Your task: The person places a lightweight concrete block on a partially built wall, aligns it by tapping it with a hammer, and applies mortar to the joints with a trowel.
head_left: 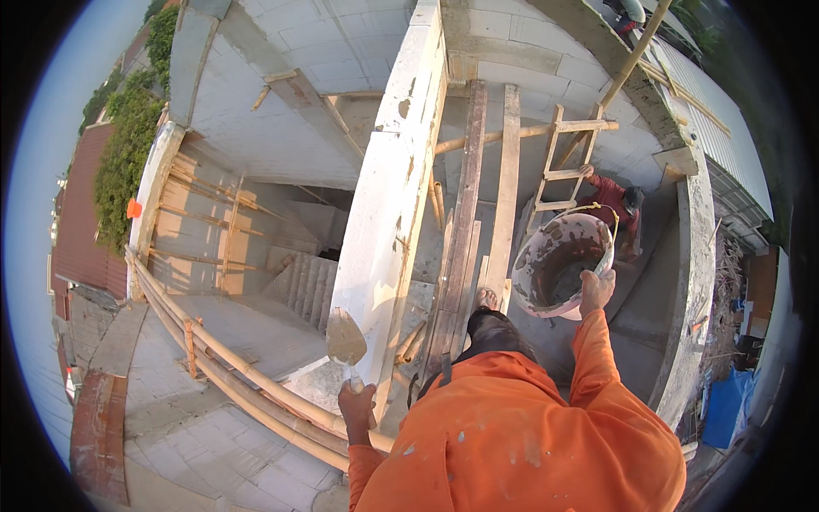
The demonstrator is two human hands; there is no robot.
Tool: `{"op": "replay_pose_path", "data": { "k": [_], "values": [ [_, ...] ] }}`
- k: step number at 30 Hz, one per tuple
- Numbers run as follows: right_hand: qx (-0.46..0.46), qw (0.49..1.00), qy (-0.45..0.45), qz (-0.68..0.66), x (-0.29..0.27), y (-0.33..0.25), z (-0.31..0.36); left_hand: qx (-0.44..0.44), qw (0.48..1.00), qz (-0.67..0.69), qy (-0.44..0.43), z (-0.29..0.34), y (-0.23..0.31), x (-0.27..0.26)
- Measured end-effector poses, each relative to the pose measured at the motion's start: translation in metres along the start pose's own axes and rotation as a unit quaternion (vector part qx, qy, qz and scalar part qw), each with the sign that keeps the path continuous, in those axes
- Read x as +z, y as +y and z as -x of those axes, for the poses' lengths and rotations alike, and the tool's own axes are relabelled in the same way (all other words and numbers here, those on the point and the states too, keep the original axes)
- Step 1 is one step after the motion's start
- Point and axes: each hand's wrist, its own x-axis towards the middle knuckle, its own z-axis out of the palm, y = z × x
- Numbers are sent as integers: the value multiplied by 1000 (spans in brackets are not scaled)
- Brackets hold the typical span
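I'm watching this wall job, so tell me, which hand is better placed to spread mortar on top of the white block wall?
Probably the left hand: it grips the trowel, whose blade sits right against the wall. The right hand is occupied holding the mortar bucket off to the side.

Trowel (346, 340) handle hidden inside the left hand (357, 410), bucket (559, 264) rim partly covered by the right hand (596, 288), person in red (612, 205) below half hidden behind the bucket, face too small to tell

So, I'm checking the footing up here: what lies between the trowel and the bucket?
In the head view, between the trowel and the bucket lie the top of the white block wall and wooden scaffold planks.
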Motion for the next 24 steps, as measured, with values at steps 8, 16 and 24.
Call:
{"op": "replay_pose_path", "data": {
  "k": [8, 16, 24],
  "values": [
    [15, 1000, 18, -10, -3, 14, -77, 209, 963, -123, -113, -43, 119, 93],
    [-17, 997, -43, 62, 19, -44, -84, 255, 833, -361, -331, -46, 238, 164],
    [-52, 998, -19, 17, 20, -82, -65, 378, 726, -447, -361, -76, 311, 202]
  ]
}}
